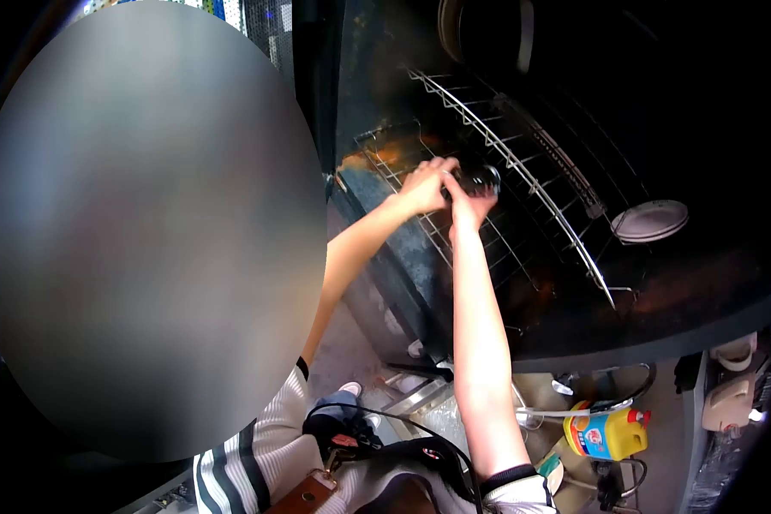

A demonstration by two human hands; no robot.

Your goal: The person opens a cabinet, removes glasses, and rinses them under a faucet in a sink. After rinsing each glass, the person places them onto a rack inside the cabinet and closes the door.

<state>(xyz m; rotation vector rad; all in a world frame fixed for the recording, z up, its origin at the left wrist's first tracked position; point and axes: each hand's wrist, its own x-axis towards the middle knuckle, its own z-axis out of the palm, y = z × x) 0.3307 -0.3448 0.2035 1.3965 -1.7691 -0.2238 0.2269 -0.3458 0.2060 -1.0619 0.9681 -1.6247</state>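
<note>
Both my hands reach into a dark cabinet over a wire rack (428, 224). Fingers of my left hand (428, 186) curl against the near side of a dark, shiny, rounded thing (481, 178), whose kind I cannot tell. From below, my right hand (471, 208) grips the same thing, thumb pointing up toward my left fingers. Light glints off its curved top, and the fingers hide much of the rest.
Another wire rack (522, 167) slants across the cabinet, with white plates (651, 221) farther right. Outside the cabinet's front edge (625, 347) is a yellow bottle (624, 435) with a red cap. A large blurred oval covers the left side.
</note>
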